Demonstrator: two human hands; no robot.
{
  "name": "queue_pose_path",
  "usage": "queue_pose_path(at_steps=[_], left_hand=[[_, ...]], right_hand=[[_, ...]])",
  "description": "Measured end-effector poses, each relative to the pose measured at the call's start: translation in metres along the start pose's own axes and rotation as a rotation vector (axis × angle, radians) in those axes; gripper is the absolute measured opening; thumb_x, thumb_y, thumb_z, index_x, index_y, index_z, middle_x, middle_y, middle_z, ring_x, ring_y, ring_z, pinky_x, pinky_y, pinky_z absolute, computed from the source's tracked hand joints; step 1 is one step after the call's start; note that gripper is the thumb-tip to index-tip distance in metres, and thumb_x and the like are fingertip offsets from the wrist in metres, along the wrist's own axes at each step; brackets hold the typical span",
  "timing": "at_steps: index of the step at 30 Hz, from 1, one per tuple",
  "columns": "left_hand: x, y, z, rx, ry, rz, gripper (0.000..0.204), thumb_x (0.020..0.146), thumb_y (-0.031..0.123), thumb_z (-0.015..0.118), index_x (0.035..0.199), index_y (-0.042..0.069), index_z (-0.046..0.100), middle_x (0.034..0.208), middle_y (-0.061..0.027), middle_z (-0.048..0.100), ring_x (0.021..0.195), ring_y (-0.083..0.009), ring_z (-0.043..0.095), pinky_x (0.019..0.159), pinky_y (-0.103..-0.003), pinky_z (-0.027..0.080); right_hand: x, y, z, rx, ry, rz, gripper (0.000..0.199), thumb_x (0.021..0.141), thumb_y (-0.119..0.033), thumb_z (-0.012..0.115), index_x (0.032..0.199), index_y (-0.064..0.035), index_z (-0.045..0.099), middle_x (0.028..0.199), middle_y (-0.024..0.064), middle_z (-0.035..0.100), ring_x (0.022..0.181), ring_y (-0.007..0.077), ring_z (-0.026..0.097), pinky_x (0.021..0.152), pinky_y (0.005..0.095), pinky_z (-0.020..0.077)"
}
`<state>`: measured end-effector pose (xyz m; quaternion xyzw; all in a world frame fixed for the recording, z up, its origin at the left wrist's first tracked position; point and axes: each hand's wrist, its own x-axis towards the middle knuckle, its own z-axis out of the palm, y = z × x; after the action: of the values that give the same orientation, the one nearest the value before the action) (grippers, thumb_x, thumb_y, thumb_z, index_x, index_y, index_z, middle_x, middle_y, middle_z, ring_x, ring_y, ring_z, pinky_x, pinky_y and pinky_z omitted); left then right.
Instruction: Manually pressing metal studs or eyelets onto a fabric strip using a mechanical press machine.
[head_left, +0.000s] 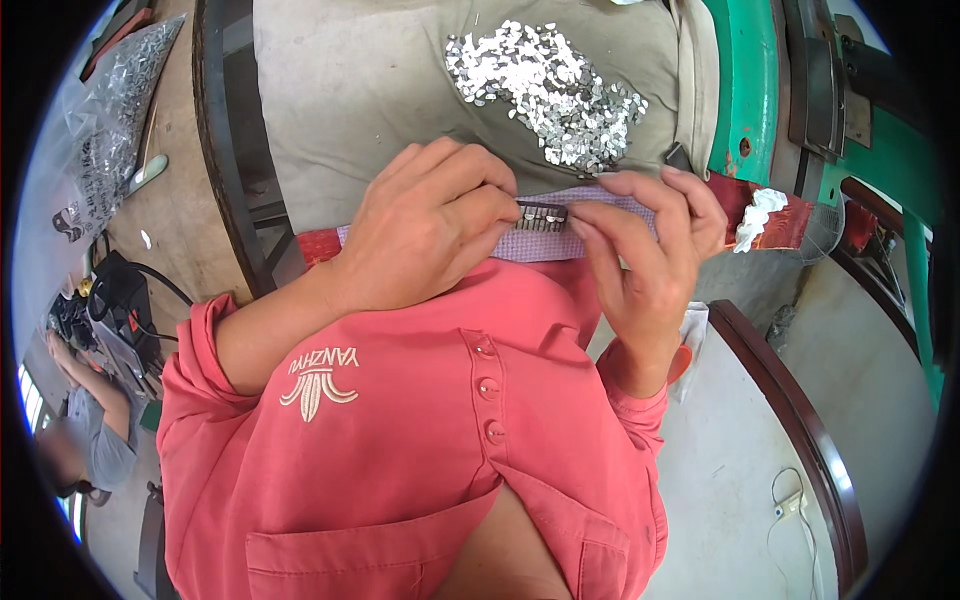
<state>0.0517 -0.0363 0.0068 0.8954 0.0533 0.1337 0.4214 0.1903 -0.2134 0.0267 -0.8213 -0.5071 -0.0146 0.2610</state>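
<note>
The left hand (425, 222), fingers curled, pinches the dark ridged strip (541, 218) at its 9 o'clock end; the right hand (655, 250) bends loosely at 3 o'clock, its grip unclear. Steady left support should help, with silvery pieces (550, 90) near 12 o'clock.

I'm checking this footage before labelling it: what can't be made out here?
In the head view:
Dark ribbed strip: left end, hidden by the left hand.
Pile of small pieces: single outlines, too small and overlapping.
Grey-green cloth: far end, cut off by the picture's top edge.
</note>
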Motion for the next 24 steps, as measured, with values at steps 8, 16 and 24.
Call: queue_pose_path(at_steps=[8,16,24], left_hand=[[0.0,0.0,0.001,-0.006,-0.026,-0.038,0.019,0.072,0.002,0.078,0.087,0.007,0.068,0.098,-0.0024,0.064,0.087,-0.0229,0.059,0.075,-0.034,0.043],[-0.002,-0.003,-0.004,-0.039,-0.072,-0.025,0.028,0.072,0.004,0.08,0.097,0.007,0.067,0.104,-0.0046,0.063,0.091,-0.0242,0.06,0.079,-0.035,0.045],[-0.003,-0.001,-0.003,-0.091,-0.033,-0.076,0.023,0.072,0.004,0.079,0.091,0.006,0.067,0.104,-0.0053,0.063,0.092,-0.0247,0.06,0.08,-0.036,0.046]], right_hand=[[-0.007,-0.006,0.006,0.046,0.011,-0.021,0.018,0.067,-0.017,0.082,0.083,-0.0204,0.075,0.106,-0.0056,0.067,0.115,0.025,0.051,0.098,0.0384,0.0291],[0.001,-0.016,0.018,-0.009,-0.083,-0.089,0.017,0.07,-0.014,0.078,0.085,-0.0153,0.07,0.109,-0.0045,0.066,0.117,0.0254,0.051,0.098,0.0396,0.0299],[-0.005,-0.004,0.006,0.038,0.01,-0.01,0.021,0.069,-0.015,0.083,0.087,-0.0177,0.075,0.106,-0.0045,0.068,0.115,0.0272,0.051,0.099,0.0382,0.0298]])
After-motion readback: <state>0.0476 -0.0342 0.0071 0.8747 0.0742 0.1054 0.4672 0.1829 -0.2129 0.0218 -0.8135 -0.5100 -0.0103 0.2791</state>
